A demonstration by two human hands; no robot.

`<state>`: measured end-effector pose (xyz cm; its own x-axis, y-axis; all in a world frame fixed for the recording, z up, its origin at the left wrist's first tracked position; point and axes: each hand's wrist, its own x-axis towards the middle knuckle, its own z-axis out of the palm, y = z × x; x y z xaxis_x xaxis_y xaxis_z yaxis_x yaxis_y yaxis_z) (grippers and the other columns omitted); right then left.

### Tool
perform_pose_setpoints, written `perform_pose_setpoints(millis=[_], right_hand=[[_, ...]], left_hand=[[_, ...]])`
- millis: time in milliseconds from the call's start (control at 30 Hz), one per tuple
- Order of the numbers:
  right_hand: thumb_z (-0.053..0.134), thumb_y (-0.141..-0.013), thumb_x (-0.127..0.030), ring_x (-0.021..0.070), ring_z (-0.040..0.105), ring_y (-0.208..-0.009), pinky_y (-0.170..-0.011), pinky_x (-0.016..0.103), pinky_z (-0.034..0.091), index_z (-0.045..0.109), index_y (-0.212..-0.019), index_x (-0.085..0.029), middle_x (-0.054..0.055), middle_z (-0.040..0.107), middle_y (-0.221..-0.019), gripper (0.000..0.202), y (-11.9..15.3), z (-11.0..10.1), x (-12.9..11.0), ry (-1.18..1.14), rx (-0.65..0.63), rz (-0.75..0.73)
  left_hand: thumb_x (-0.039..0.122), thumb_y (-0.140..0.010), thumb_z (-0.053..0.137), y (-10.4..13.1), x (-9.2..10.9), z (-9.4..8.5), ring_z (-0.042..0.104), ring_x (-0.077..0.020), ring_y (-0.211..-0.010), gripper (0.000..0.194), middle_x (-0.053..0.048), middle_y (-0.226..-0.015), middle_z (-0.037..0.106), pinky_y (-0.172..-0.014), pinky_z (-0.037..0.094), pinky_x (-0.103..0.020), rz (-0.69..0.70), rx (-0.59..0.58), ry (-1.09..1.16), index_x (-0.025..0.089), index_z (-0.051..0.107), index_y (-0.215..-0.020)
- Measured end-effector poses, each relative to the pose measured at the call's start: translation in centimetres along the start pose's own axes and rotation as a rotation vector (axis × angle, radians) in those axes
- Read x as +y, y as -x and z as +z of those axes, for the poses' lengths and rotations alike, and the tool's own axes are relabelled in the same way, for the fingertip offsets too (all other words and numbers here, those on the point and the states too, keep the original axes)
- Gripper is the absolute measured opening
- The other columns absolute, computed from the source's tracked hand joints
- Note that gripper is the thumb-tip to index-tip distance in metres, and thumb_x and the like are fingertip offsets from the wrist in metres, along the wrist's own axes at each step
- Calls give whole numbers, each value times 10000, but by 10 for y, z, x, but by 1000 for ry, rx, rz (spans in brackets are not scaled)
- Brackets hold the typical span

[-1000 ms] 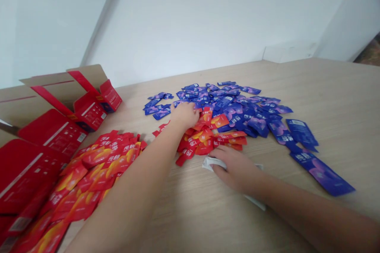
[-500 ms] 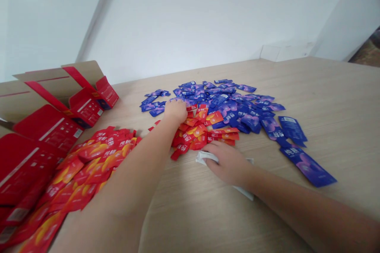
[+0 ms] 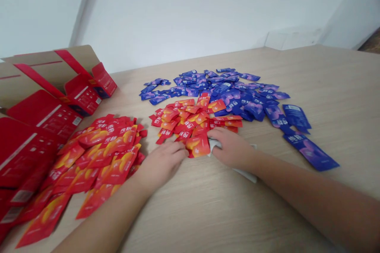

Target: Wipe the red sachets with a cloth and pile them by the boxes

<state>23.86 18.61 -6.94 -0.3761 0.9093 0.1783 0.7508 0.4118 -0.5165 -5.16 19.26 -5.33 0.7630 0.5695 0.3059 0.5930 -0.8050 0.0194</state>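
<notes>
My left hand [image 3: 164, 163] is low over the table, its fingertips closed on the left end of a red-and-orange sachet [image 3: 199, 145]. The sachet's right end comes close to my right hand [image 3: 233, 148]. That hand is wrapped round a folded white piece [image 3: 212, 145], perhaps cloth or paper; most of it is hidden by the palm. A white edge also shows beneath the right wrist. Just beyond both hands lies a small heap of red sachets [image 3: 175, 118]. Behind it spreads a larger pile of blue-purple sachets [image 3: 225, 91].
A big heap of red sachets [image 3: 101, 150] lies at the left, beside my left forearm. Open red cardboard boxes [image 3: 47, 114] stand in a row along the left edge. A white wall [image 3: 190, 16] closes off the back of the wooden table [image 3: 190, 209].
My left hand has come back from the far side of the small red heap towards me and now has a red sachet by its end. The right hand keeps the white piece.
</notes>
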Motion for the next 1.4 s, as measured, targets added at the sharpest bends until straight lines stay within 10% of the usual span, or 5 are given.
perform_pose_setpoints(millis=[267, 700, 967, 1167, 1400], right_hand=[[608, -940, -141, 307, 676, -1187, -1074, 466, 509, 758, -1243, -201, 130, 744, -1267, 344, 9, -9, -9, 26, -108, -181], [656, -907, -199, 333, 694, -1113, -1012, 492, 540, 749, -1234, -205, 135, 742, -1214, 340, 18, -16, -8, 153, -112, -62], [622, -828, -37, 237, 703, -1130, -1023, 372, 539, 784, -1201, -294, 30, 765, -1194, 481, 29, -27, -37, -95, -475, -343], [649, -852, -97, 264, 730, -1134, -1013, 407, 579, 756, -1238, -258, 76, 784, -1212, 432, 35, -22, -33, -160, -148, -224], [696, -826, -54, 288, 717, -1268, -1164, 430, 545, 810, -1183, -310, 33, 792, -1298, 454, 47, -7, -69, -114, -375, -293]], left_hand=[[188, -982, 573, 0, 5, -7, 581, -368, -1401, 695, -130, -1657, 551, -1182, 485, -626, -118, -172, 130, 256, 488, -1668], [444, -1140, 446, 3, 27, -10, 611, -349, -1277, 371, -119, -1340, 696, -1122, 495, -591, -316, -131, 285, 227, 653, -1358], [383, -1096, 565, 3, 33, -11, 589, -348, -1407, 390, -120, -1540, 612, -1180, 490, -572, -167, -214, 293, 284, 684, -1453], [721, -788, 904, 8, 44, -10, 470, -455, -1587, 1341, -273, -1740, 417, -1280, 427, -649, -242, -302, 421, 185, 169, -1773], [550, -779, 977, 15, 61, -14, 425, -399, -1630, 1453, -243, -1797, 324, -1321, 419, -590, -152, -295, 516, 238, -22, -1787]])
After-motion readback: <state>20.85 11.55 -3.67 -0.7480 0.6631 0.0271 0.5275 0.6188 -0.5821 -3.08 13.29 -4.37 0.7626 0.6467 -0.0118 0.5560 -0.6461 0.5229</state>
